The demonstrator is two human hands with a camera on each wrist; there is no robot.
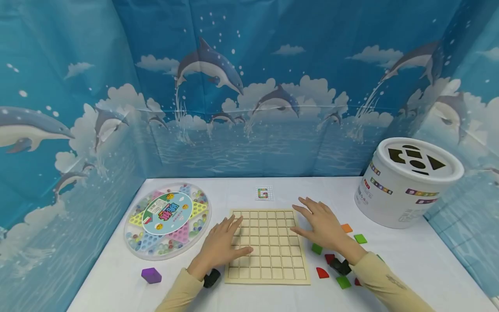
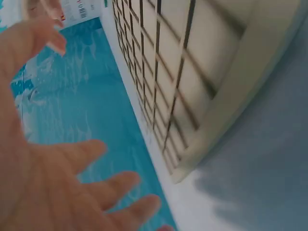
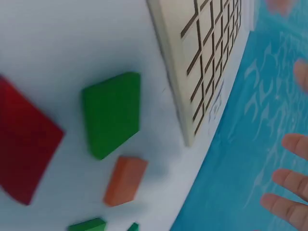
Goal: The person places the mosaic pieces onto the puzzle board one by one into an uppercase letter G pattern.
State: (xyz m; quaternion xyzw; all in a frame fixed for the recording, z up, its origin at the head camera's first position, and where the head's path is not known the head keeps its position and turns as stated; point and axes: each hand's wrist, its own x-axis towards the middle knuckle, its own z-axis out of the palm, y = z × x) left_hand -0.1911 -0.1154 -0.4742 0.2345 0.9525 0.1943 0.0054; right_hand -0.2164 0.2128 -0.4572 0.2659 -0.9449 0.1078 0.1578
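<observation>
A cream grid board (image 1: 269, 251) of square cells lies flat on the table, its cells bare. My left hand (image 1: 223, 242) hovers over the board's left edge, fingers spread and holding nothing. Across from it my right hand (image 1: 323, 223) hangs at the right edge with fingers apart and nothing in them. In the left wrist view the spread left fingers (image 2: 115, 187) show beside the board's raised rim. Under and beside my right forearm lie loose pieces: a green square (image 3: 113, 113), a red quarter-round piece (image 1: 322, 272) and an orange block (image 3: 126, 180).
A small card (image 1: 264, 193) with a coloured G stands behind the board. To the left are a round marble game (image 1: 167, 221) in a clear case and a purple block (image 1: 151, 275). A white bucket (image 1: 405, 186) with shaped lid holes stands back right. A dolphin curtain (image 1: 249, 143) surrounds the table.
</observation>
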